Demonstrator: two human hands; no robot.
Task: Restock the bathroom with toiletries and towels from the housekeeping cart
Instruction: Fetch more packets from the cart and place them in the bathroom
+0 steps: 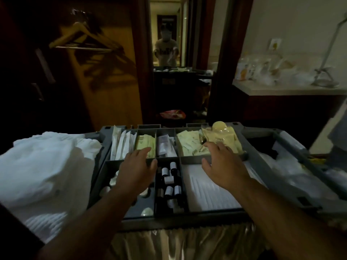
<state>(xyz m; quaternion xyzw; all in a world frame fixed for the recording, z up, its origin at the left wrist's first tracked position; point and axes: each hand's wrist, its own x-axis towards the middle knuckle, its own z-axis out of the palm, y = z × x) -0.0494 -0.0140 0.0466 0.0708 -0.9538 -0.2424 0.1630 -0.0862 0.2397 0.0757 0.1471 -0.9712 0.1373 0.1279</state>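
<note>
The grey housekeeping cart tray (193,160) lies before me, split into compartments. My left hand (136,170) hovers with straight fingers over the divider, above small round soaps (147,211) and beside the little dark bottles (171,182). Its fingertips reach a slot of pale green sachets (145,144). My right hand (223,164) is spread flat over the edge of another slot of pale packets (189,142), fingertips at a yellowish plastic bag (223,136). Folded white towels (206,192) lie under that hand. Neither hand holds anything.
A heap of white linen (43,166) covers the cart's left side. Wooden hangers (82,38) hang in the open wardrobe at the left. A mirror (169,53) ahead reflects a person. At the right stands a counter (285,88) with plastic-wrapped items.
</note>
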